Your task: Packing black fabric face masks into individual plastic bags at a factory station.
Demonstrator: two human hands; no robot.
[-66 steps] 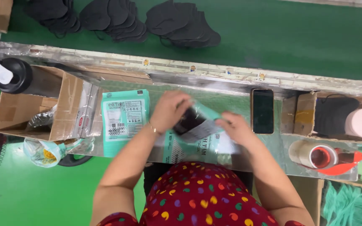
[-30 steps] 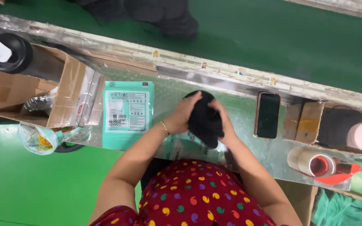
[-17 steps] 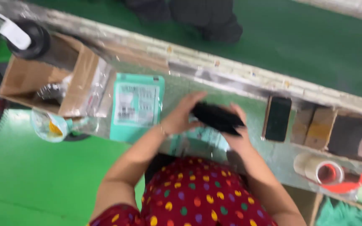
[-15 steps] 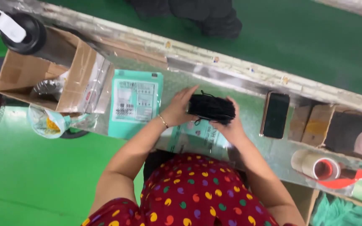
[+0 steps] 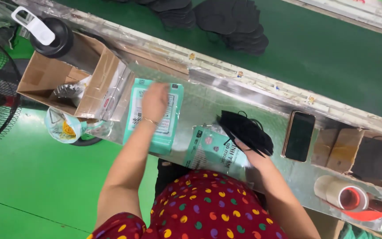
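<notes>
The left hand (image 5: 154, 101) is resting flat, fingers apart, on the teal packet stack (image 5: 155, 116) on the table (image 5: 208, 99). The right hand (image 5: 255, 156) is gripping the black masks (image 5: 245, 131), fingers clamped, above a printed pouch (image 5: 213, 152).

1. The left hand (image 5: 154, 101) reaches forward on an outstretched arm, palm down, fingers spread flat, a thin bracelet at the wrist.
2. The right hand (image 5: 254, 156) stays nearer the body, fingers curled closed, forearm bent.
</notes>
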